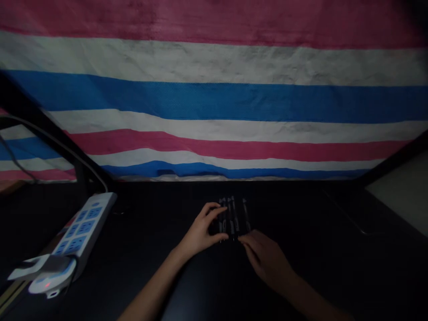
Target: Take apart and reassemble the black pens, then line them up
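Note:
Several slim dark pens (236, 216) lie side by side on the black table, pointing away from me. One pen (246, 215) sits a little apart on the right. My left hand (202, 227) is at the left side of the row, thumb and fingers spread apart, with fingertips at the two ends of the leftmost pens. Close to the near ends of the pens is my right hand (262, 254), its fingers drawn together. Whatever its fingertips may pinch is too dark to make out.
A white power strip (88, 232) with a plug and cable lies at the left. Behind the black table (200, 290) hangs a striped red, white and blue sheet (214, 100). A dark flat object (364, 214) is faintly visible at the right.

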{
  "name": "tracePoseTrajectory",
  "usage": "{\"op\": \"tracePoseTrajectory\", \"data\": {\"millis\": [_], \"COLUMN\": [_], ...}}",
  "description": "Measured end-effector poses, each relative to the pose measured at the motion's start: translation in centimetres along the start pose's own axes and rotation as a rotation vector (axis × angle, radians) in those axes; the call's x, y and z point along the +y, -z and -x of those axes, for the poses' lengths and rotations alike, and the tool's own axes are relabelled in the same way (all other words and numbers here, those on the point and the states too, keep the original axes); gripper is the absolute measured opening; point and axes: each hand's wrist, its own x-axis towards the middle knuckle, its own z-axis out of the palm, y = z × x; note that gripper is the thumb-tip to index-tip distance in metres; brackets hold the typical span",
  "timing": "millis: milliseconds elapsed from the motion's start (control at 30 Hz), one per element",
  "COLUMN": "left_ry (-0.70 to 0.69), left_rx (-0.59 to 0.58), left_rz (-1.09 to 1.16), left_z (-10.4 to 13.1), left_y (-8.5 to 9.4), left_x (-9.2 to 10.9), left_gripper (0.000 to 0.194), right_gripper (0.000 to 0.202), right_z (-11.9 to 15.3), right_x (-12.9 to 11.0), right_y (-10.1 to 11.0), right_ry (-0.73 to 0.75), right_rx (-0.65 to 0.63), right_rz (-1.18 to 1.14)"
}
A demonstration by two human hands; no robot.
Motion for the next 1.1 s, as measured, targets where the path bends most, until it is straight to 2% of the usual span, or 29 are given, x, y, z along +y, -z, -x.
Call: {"op": "tracePoseTrajectory", "data": {"millis": [100, 200, 367, 667, 933, 1100], "left_ry": [-0.108, -0.146, -0.182, -0.221, -0.257, -0.263], "left_rx": [-0.153, -0.174, -0.151, -0.173, -0.135, -0.130], "left_rz": [-0.110, -0.174, -0.216, -0.305, -0.364, -0.338], "left_z": [0.4, 0.5, 0.3, 0.0, 0.1, 0.2], "left_y": [0.4, -0.2, -1.1, -1.0, -1.3, -1.2], "left_x": [0.2, 0.3, 0.6, 1.3, 0.9, 0.8], "left_gripper": [0.069, 0.062, 0.048, 0.036, 0.040, 0.046], "right_gripper": [0.029, 0.023, 0.025, 0.024, 0.022, 0.023], "right_z": [-0.2, -0.3, -0.5, -0.7, -0.9, -1.1], "right_x": [1.0, 1.1, 0.9, 0.9, 1.2, 1.1], "right_y": [-0.3, -0.8, -1.1, -1.2, -1.2, -0.8], "right_ry": [0.263, 0.349, 0.350, 0.330, 0.361, 0.432], "right_rx": [0.044, 0.066, 0.089, 0.083, 0.055, 0.079], "right_rz": [0.242, 0.364, 0.408, 0.457, 0.444, 0.436]}}
